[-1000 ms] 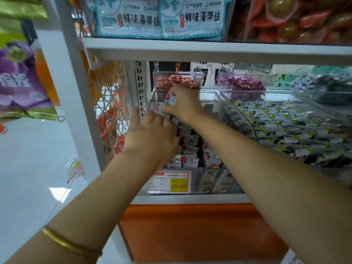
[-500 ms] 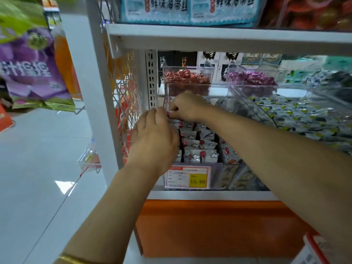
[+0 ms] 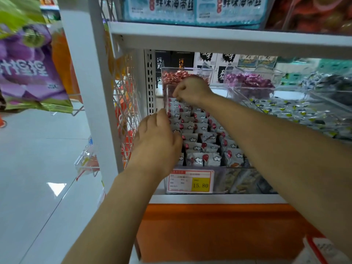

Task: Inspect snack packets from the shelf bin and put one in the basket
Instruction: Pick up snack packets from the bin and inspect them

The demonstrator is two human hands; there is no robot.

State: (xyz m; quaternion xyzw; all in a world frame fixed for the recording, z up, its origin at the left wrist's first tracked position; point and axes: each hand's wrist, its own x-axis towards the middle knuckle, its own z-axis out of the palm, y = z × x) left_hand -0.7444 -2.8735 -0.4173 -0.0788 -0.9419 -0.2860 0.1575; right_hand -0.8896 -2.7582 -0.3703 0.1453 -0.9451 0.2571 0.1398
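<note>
Packets (image 3: 202, 147) standing in rows in the bin (image 3: 228, 178) look light, crinkly and slippery, best pinched by a sealed top edge; right hand (image 3: 192, 90) curls over the back row, grip unclear, left hand (image 3: 156, 141) hovers loosely open over the left rows.

A yellow price tag (image 3: 190, 181) sits just below the left grip (image 3: 158, 143); a purple bag (image 3: 28, 73) hangs well left.
</note>
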